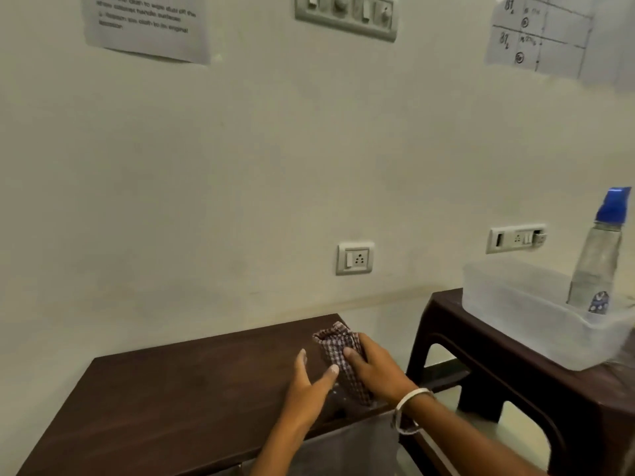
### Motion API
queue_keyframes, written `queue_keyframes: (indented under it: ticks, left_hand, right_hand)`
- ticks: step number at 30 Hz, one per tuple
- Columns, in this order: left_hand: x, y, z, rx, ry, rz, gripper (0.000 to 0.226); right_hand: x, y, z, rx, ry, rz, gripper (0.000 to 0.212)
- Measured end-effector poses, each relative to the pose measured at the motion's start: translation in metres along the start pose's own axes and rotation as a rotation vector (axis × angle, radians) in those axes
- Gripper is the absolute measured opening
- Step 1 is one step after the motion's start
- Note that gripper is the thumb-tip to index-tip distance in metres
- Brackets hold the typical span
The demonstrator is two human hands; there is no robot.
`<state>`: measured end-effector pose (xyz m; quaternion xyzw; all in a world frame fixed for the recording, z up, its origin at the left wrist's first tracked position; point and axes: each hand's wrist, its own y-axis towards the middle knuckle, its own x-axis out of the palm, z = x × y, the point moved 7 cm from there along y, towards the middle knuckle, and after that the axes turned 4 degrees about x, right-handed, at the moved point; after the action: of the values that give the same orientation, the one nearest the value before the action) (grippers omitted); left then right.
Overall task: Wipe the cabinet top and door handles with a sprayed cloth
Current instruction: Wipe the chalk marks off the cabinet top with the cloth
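Note:
A folded checked cloth [338, 355] lies near the right end of the dark brown cabinet top [171, 389]. My right hand [374, 369] grips the cloth from the right, thumb on top of it. Beside it on the left, my left hand [309, 386] rests with its fingers apart, fingertips touching the cloth's left edge. A clear spray bottle [596, 266] with a blue cap stands upright in a translucent plastic tub [515, 314] at the right. The cabinet's door handles are out of view.
The tub sits on a dark brown plastic stool [515, 389] right of the cabinet. The cream wall behind carries a socket [355, 258], a second socket plate [515, 238], a switch panel [345, 13] and taped paper sheets [147, 25]. A grey cabinet front [354, 448] shows below my hands.

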<state>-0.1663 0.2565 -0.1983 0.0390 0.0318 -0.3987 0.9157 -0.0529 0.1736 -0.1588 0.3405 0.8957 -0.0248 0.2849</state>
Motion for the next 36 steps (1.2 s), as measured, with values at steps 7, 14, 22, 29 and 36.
queue_keyframes:
  ticks: [7, 14, 22, 29, 36]
  left_hand:
    - [0.044, 0.002, 0.048, 0.015, -0.538, -0.287, 0.05]
    - [0.075, 0.01, 0.118, 0.103, -0.322, -0.371, 0.055]
    - [0.084, 0.031, 0.104, 0.134, 0.083, -0.253, 0.042]
    - [-0.021, 0.032, 0.005, 0.174, 0.988, 0.006, 0.054]
    - [-0.091, 0.014, -0.047, 0.232, 1.143, 0.238, 0.063]
  right_hand:
    - [-0.052, -0.018, -0.022, 0.131, 0.567, -0.143, 0.028]
    - [-0.115, -0.03, -0.044, 0.086, 0.565, -0.068, 0.036]
    - [-0.125, -0.027, -0.024, 0.051, 0.346, 0.097, 0.031]
    - [-0.065, -0.006, 0.048, 0.148, -0.365, 0.31, 0.024]
    - [0.002, 0.015, 0.065, 0.114, -0.684, 0.22, 0.036]
